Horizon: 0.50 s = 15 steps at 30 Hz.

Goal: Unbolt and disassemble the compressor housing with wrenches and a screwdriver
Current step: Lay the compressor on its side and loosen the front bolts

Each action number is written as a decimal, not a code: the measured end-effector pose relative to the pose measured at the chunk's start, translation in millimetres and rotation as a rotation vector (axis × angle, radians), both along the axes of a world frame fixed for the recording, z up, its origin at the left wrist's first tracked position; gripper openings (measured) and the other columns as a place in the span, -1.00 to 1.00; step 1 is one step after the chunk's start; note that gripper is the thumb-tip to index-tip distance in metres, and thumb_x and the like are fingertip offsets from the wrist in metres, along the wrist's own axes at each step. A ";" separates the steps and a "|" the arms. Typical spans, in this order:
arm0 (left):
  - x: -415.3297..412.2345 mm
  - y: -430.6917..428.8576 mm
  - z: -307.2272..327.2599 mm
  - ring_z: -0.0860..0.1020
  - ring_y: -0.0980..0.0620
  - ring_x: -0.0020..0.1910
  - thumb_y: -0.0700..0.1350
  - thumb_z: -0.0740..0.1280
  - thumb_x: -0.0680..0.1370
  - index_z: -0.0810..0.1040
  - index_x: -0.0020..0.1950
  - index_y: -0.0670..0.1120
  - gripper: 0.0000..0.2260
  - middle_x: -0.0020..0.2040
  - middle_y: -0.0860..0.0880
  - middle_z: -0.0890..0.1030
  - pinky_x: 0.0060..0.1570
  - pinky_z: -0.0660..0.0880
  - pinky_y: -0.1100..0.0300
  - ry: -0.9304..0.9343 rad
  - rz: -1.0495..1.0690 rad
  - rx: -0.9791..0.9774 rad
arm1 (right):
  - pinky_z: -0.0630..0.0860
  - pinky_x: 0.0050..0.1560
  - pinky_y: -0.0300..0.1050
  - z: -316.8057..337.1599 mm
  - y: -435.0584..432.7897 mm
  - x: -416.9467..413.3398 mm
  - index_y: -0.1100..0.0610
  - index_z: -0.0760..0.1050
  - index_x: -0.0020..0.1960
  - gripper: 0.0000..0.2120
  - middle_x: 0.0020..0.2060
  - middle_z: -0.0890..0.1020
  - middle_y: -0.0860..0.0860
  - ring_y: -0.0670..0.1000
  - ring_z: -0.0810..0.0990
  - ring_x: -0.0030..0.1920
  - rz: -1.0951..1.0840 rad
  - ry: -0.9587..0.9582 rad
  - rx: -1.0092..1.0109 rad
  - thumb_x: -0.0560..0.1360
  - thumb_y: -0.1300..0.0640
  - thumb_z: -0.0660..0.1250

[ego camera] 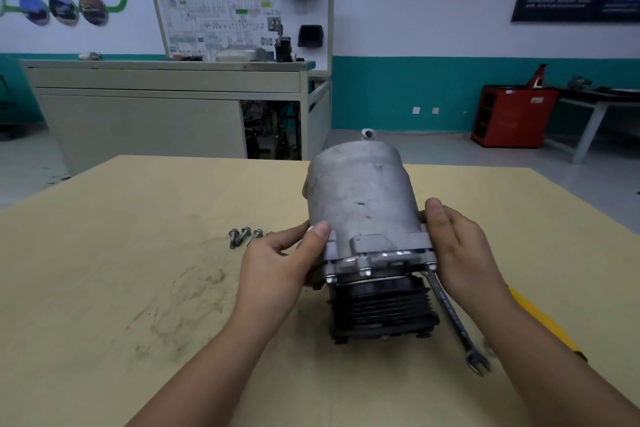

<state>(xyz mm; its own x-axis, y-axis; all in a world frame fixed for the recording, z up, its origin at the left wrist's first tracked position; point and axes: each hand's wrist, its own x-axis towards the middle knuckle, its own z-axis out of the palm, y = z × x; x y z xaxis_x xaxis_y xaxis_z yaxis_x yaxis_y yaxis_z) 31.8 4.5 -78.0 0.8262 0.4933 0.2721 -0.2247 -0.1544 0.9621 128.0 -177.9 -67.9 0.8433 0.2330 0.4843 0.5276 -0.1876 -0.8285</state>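
Bolts [242,236] lying just left of the compressor housing [360,204] suggest it is free, so with your left hand [280,263] and right hand [460,250] each clasping one side of its flange, pull evenly, minding the wrench [450,315] at its right

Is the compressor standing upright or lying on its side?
Upright: the compressor stands black pulley down on the table, left hand and right hand gripping its sides.
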 end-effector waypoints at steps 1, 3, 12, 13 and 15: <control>-0.1 -0.3 -0.6 0.56 -0.01 -0.44 0.28 0.45 0.28 0.69 -0.25 -0.10 -0.56 -0.39 -0.07 0.63 -0.38 0.53 0.16 0.004 -0.009 -0.001 | 0.45 -0.16 -0.04 0.1 -0.7 -0.6 0.17 0.52 -0.18 -0.43 -0.28 0.62 0.05 0.05 0.56 -0.20 -0.010 0.016 -0.020 0.41 -0.29 -0.01; 1.0 -0.8 -1.7 0.50 -0.03 -0.45 0.33 0.34 0.26 0.63 -0.29 -0.22 -0.43 -0.39 -0.18 0.55 -0.39 0.52 0.09 0.042 -0.017 -0.022 | 0.44 -0.20 -0.04 0.6 -2.2 -2.0 0.18 0.50 -0.23 -0.42 -0.34 0.59 0.04 0.06 0.55 -0.25 -0.026 0.035 -0.083 0.42 -0.29 -0.02; 8.1 7.4 0.7 0.48 -0.04 -0.46 0.32 0.25 0.37 0.53 -0.08 -0.43 -0.25 -0.39 -0.19 0.49 -0.44 0.54 0.15 0.251 -0.024 -0.017 | 0.59 -0.25 0.09 7.2 -7.9 1.7 0.36 0.45 -0.23 -0.36 -0.40 0.59 0.22 0.17 0.59 -0.39 -0.019 0.127 -0.299 0.55 -0.22 0.03; 8.3 7.0 1.9 0.50 -0.04 -0.48 0.37 0.24 0.32 0.55 -0.08 -0.42 -0.22 -0.40 -0.18 0.50 -0.46 0.54 0.18 0.255 -0.018 -0.001 | 0.59 -0.26 0.07 5.9 -8.4 3.8 0.37 0.46 -0.21 -0.37 -0.37 0.61 0.23 0.15 0.60 -0.40 -0.021 0.143 -0.296 0.56 -0.21 0.03; 8.9 5.5 3.4 0.54 -0.02 -0.49 0.43 0.23 0.24 0.60 -0.08 -0.36 -0.17 -0.41 -0.16 0.54 -0.47 0.51 0.23 0.268 -0.015 -0.002 | 0.55 -0.19 0.03 3.2 -8.7 9.2 0.37 0.48 -0.19 -0.36 -0.33 0.61 0.22 0.17 0.60 -0.32 -0.044 0.152 -0.304 0.57 -0.21 0.01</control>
